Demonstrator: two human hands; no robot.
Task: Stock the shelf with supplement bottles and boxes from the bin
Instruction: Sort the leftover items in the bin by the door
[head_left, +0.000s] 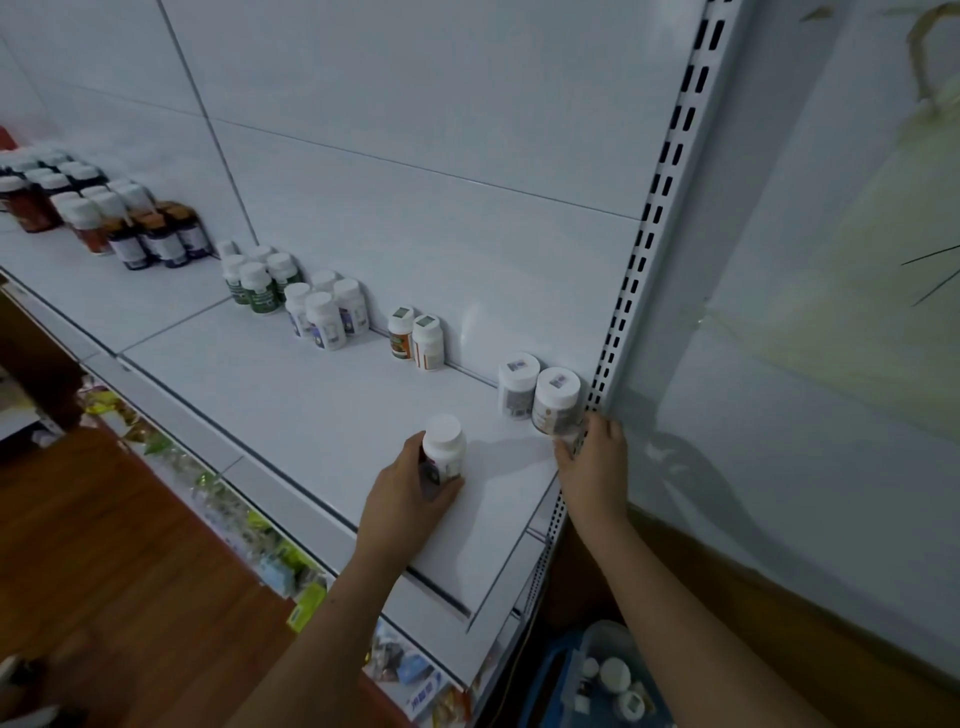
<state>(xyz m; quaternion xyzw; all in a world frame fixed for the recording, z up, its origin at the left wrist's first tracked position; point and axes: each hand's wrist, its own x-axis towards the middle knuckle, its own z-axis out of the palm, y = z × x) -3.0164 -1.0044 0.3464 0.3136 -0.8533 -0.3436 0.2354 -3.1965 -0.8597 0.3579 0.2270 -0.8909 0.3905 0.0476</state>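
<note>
- Left hand (410, 483) grip: fingers and thumb curled round a white-capped bottle (443, 453), upright, base on or just above the shelf (311, 415), toward the front, apart from the back rows.
- Right hand (592, 467) grip: fingers wrapped on the lower body of the brown-label bottle (555, 402) at the far right corner, just beside the slotted upright (652, 218). Whether it's fully seated I can't tell; hand hides the base.
- White bottle with grey label (515, 387) stands right next to it, looks touching.
- Further left along the back panel: orange-label pair (416, 340), white trio (326, 316), green group (257, 283), dark bottles (156, 236).
- Bin (597, 675) on the floor, lower right, more bottles inside.
- Risks, my read:
  - Right knuckles are jammed between bottle and upright; pulling out could drag or tip the brown-label one into its neighbour.
  - Left bottle sits out of line with the rows; pushing it back one-handed could topple it, tall and narrow.
  - Both hands busy at once, so a wobble on either side has no spare hand to catch it.
</note>
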